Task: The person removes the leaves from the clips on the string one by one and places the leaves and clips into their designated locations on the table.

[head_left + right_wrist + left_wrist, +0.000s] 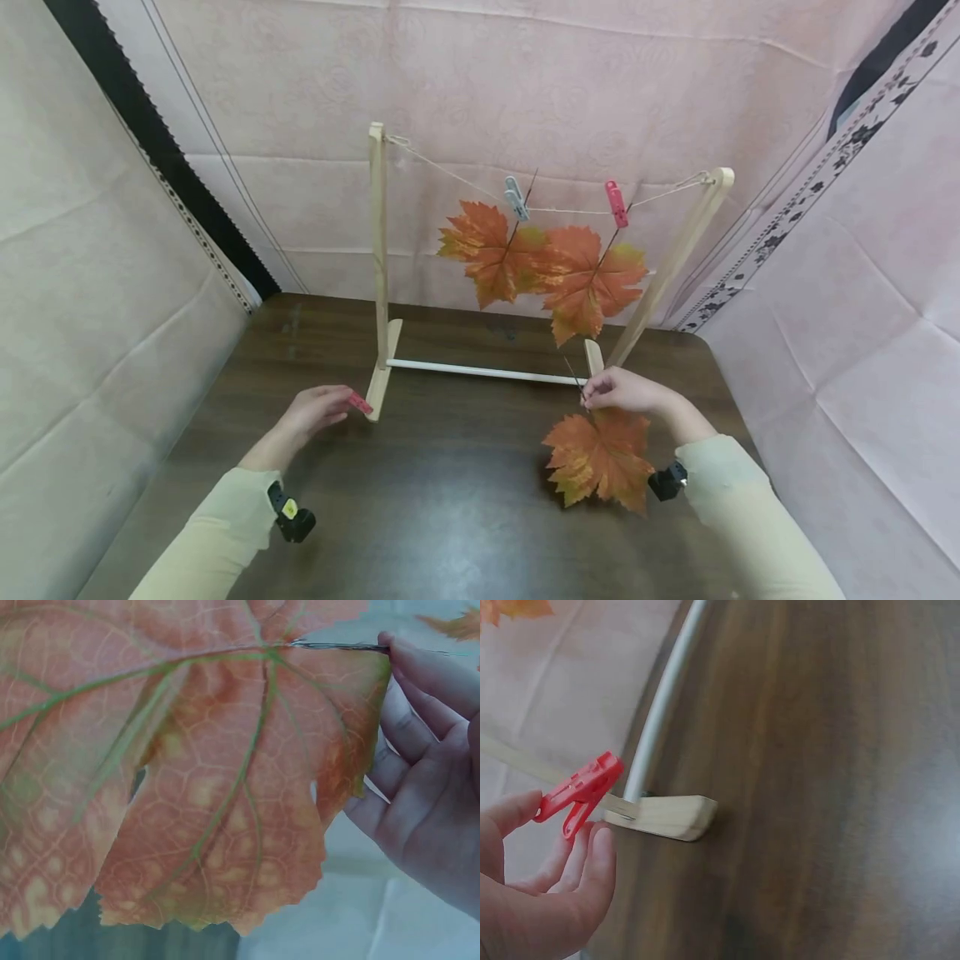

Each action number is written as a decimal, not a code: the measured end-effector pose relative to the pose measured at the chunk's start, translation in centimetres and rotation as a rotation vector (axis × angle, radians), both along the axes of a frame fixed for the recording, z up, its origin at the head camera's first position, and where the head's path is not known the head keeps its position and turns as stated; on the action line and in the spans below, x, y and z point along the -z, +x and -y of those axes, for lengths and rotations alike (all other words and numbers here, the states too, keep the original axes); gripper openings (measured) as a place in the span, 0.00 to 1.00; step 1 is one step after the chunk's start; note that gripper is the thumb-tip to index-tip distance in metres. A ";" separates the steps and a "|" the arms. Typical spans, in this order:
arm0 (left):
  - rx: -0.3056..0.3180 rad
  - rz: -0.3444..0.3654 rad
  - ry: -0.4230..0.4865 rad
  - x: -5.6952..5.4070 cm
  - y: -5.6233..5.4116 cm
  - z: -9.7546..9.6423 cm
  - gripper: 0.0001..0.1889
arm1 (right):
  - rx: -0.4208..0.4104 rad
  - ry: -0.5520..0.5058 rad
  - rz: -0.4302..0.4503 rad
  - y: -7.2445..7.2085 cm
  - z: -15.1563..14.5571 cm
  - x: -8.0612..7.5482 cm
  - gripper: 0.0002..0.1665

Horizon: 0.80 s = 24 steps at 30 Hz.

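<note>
My left hand [318, 412] pinches a red clothespin [581, 793] by its handle ends, close to the left foot of the wooden frame. Between thumb and fingers, my right hand [626, 390] holds an orange maple leaf [600, 458] by its thin dark stem, and the leaf hangs below the fingers. The right wrist view shows the veined side of that leaf [225, 772]. Two more maple leaves hang from a string [573, 212]: the left leaf [495, 254] under a light blue clothespin [516, 198], the right leaf [588, 279] under a red clothespin [617, 204].
The string runs between a left wooden post [379, 250] and a leaning right post [667, 267]. A white rod [480, 370] joins their feet low down. Beneath is a dark wooden table [420, 500], with pale cloth [315, 100] walls behind and on both sides.
</note>
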<state>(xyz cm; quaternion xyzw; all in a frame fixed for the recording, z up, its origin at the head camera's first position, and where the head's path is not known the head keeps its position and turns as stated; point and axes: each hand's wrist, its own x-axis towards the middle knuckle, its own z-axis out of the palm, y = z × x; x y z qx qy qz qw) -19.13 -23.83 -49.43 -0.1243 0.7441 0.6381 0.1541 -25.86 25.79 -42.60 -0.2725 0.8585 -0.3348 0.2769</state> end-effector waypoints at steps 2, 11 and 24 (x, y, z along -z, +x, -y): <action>0.004 0.019 -0.024 0.7 0.0 0.0 0.29 | 0.001 0.008 0.022 0.0 -0.6 0.8 0.08; 0.007 0.090 -0.154 3.0 0.1 -0.1 0.27 | -0.011 0.021 0.082 0.2 -2.6 4.5 0.09; -0.034 0.102 -0.235 4.7 0.1 0.0 0.27 | 0.032 -0.016 0.010 0.2 -3.7 7.7 0.05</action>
